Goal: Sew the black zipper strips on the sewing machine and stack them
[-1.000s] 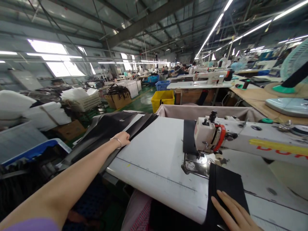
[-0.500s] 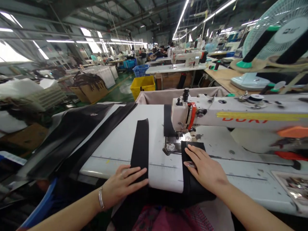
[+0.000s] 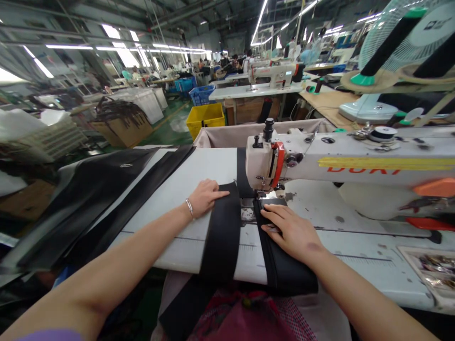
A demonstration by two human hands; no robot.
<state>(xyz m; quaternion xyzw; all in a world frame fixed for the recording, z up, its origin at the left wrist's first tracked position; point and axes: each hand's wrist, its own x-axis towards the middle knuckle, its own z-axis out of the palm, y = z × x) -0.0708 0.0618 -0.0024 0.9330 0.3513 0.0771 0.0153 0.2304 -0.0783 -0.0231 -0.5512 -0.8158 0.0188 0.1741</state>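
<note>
My left hand [image 3: 206,196] is closed at the far end of a long black strip [image 3: 222,232], its index finger lying across the edge. The strip runs over the white table's front edge toward my lap. My right hand [image 3: 293,231] lies with outstretched fingers on a folded black piece [image 3: 280,267], pressing it just in front of the needle area of the sewing machine [image 3: 265,163]. Something small and silvery [image 3: 273,228] shows at the right hand's fingers; I cannot make out what it is. The folded piece's far end touches the presser foot area.
More black material [image 3: 103,189] is draped over the table's left side. Another black piece [image 3: 244,173] lies behind the machine head. A tray of small metal parts [image 3: 433,270] sits at right. Beyond are a yellow bin [image 3: 205,118], thread cones [image 3: 389,47] and a fan [image 3: 430,33].
My left hand has moved forward and right, carrying the strip's far end closer to the machine. The folded piece under my right hand now sits nearer the presser foot. The view has shifted slightly.
</note>
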